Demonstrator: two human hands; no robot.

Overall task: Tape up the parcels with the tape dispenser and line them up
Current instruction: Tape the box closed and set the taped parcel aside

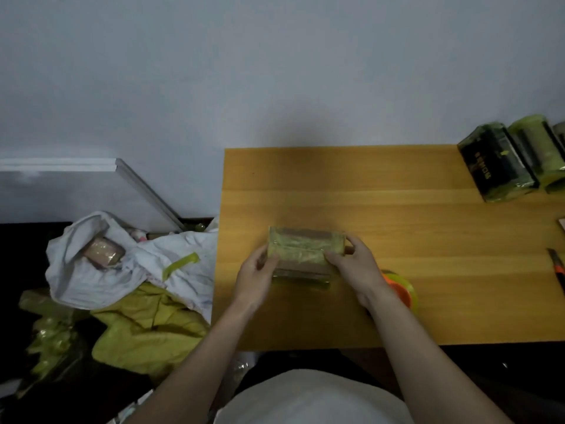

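Off the table's left edge, on the floor, lies a heap of white and yellow-green cloth. An untaped brown parcel sits among its folds, and a loose strip of yellowish tape lies on the cloth.

On the wooden table, toward the near edge and left of centre, a small oblong parcel wrapped in yellowish tape is held between two bare hands. Its long axis runs left to right, parallel to the table's near edge.

The left hand grips the parcel's left end, fingers curled round it. The right hand grips the right end, fingers lying over the top and the thumb behind. Both hands are equally close, one at each short end.

Just behind the right wrist, near the table's near edge, sits the tape dispenser, orange with a yellow-green roll, partly hidden by the forearm. It lies nearest the right hand, so that hand seems the likelier one to take it up.

At the table's far right corner stands a row of taped parcels, side by side, well apart from the held one. Any move to join them would carry the parcel right and away from the person.

At the right edge lies a cutter, partly out of view.
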